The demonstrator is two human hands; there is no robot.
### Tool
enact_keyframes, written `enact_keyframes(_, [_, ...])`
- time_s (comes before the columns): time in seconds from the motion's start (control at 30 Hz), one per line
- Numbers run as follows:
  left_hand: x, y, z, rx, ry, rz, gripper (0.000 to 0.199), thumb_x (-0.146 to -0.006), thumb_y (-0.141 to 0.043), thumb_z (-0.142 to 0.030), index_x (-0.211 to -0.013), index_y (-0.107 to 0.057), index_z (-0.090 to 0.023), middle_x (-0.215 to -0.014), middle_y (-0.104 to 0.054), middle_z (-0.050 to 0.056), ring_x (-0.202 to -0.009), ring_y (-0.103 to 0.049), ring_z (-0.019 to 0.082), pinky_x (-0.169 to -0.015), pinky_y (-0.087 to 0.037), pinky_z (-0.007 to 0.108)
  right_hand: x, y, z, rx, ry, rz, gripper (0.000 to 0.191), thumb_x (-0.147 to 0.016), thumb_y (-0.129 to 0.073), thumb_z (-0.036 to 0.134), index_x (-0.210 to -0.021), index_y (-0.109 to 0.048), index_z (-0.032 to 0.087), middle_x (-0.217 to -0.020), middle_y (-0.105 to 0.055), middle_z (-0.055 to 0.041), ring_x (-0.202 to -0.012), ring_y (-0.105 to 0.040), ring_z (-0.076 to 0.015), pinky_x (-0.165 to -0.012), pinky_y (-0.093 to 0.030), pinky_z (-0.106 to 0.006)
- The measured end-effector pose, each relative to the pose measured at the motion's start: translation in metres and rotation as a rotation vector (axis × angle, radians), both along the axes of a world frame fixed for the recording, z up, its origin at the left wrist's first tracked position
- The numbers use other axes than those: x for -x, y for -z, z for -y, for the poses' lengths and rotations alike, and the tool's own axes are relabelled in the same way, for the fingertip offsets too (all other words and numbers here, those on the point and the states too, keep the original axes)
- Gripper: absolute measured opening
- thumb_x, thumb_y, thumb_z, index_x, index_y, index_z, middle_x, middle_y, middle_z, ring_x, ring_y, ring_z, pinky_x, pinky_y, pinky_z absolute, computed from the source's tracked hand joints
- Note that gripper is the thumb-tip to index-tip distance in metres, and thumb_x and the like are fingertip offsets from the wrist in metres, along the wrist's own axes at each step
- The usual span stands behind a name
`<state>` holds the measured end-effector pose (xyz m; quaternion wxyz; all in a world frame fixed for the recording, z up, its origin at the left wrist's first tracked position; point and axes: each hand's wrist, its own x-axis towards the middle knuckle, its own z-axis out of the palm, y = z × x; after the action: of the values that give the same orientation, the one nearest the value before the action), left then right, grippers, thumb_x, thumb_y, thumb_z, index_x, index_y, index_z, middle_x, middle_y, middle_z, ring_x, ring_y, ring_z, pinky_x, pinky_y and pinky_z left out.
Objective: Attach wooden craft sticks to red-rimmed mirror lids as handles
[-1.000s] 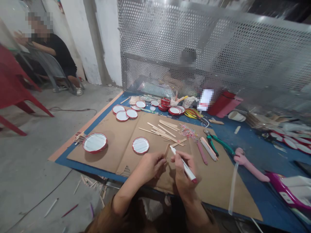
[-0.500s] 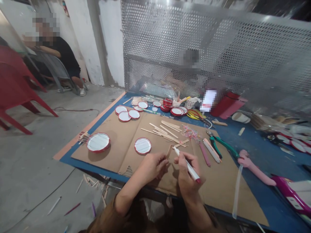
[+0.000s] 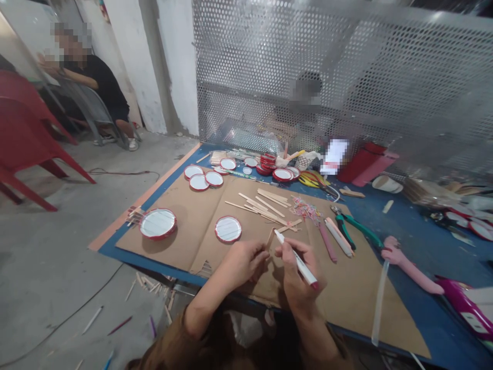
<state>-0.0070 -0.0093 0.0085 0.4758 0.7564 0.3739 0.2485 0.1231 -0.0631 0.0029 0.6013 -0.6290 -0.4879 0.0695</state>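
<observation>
And here we are at the near edge of the table [image 3: 115, 247], both hands up over the brown cardboard sheet [image 3: 358, 308]! The left hand [image 3: 246, 262] is curled closed, pinching a wooden craft stick [image 3: 270, 239] between its fingers, with the stick's end poking up past the knuckles, just above the middle of the cardboard's near side. The right hand [image 3: 298, 270] pinches a white marker [image 3: 296, 262] with a red end, tip pointing at the stick and sitting just beside it. I can't tell whether they're touching from this angle! The step in hand looks like marking that stick, and the next move calls for a steady left hand while the tip settles on the wood. Around them, a loose pile of craft sticks [image 3: 262, 205] lies ahead, with a red-rimmed jar lid [image 3: 228, 228] to the left. Further right sit a tangle of small rubber bands [image 3: 306, 209] and green-handled pliers [image 3: 346, 228]. Up in the far left corner, a seated co-worker [image 3: 94, 85] is well apart from all this!
</observation>
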Motion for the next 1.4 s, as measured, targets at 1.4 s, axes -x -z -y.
enact_keyframes(1.4, [-0.0026,0.0002,-0.0008,-0.010,-0.047,-0.060,0.024,-0.085,-0.045,-0.031,-0.071,-0.058,-0.017,-0.064,-0.061,0.001,-0.065,-0.055,0.014,-0.060,-0.040,0.020,-0.0021,0.0037,0.0029,0.031,-0.049,-0.017,0.025,-0.086,-0.056,0.041,-0.087,-0.061,0.017,-0.067,-0.065,-0.0014,-0.058,-0.060,-0.0133,-0.054,-0.049,-0.022])
